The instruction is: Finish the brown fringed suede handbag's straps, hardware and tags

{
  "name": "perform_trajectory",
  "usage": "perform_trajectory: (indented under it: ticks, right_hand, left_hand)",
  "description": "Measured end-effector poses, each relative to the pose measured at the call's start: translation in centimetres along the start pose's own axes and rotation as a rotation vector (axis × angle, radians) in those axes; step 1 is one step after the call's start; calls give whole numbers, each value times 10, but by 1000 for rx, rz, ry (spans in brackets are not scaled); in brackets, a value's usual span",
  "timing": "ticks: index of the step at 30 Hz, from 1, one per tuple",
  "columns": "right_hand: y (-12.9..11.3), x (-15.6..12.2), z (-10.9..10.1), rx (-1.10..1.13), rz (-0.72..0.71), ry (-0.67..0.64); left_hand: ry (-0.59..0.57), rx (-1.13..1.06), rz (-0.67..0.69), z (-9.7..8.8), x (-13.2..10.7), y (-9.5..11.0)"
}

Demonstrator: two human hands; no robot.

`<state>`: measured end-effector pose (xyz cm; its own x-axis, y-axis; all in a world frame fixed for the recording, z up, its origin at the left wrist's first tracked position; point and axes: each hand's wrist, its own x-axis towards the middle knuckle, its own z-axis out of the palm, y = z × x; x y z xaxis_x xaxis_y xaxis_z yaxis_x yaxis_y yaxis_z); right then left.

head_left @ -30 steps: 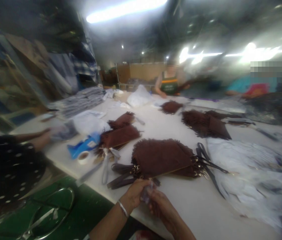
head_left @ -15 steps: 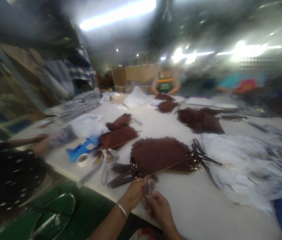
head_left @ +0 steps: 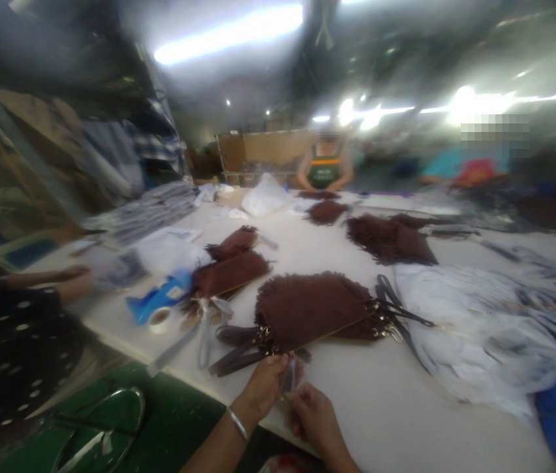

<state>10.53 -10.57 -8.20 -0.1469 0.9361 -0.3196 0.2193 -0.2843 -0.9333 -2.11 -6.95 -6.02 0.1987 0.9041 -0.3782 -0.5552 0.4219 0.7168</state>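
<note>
My left hand (head_left: 264,386), with a bangle on the wrist, and my right hand (head_left: 311,415) meet at the near edge of the white table (head_left: 386,407). Both pinch a small clear piece (head_left: 288,377), too blurred to name. Just beyond them lies a brown fringed suede bag (head_left: 313,307) with dark straps (head_left: 235,348) trailing toward my left hand and metal clips along its edge.
More brown fringed bags (head_left: 231,268) lie further up the table. Scissors (head_left: 205,328), a tape roll (head_left: 160,319), a blue packet (head_left: 159,297) and white plastic bags (head_left: 474,328) surround them. A person in a dotted sleeve (head_left: 12,341) works at left; other people sit at the far end.
The view has shifted slightly. My hands stay together at the table's edge, still working the small clear piece; the person at left keeps a hand on the table.
</note>
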Motion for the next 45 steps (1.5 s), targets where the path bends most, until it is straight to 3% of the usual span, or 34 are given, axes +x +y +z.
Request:
perform_trajectory:
  ticks: [5, 24, 31, 33, 35, 38, 40, 42, 45]
  right_hand:
    - [2, 0, -1, -22, 4, -43]
    - [-4, -1, -1, -46, -5, -73]
    - [5, -8, -6, 32, 18, -159]
    - [5, -8, -16, 26, -12, -115]
    - [0, 0, -30, 12, -51, 26]
    - [-17, 24, -48, 101, -31, 236]
    - [-31, 44, -53, 240, 47, 272]
    - [-40, 60, -54, 365, 118, 254]
    - [-44, 74, -52, 464, 150, 216]
  left_hand:
    - [-28, 50, -5, -1, -1, -2]
    - [69, 18, -59, 6, 8, -6]
    - [88, 97, -10, 6, -3, -2]
    - [120, 244, 28, 3, -8, -6]
    - [127, 395, 54, 3, -13, -15]
    - [46, 575, 122, 7, -19, -29]
    - [4, 699, 201, 8, -22, -30]
    - [103, 826, 313, 2, -25, -21]
    - [434, 1028, 561, -15, -23, 6]
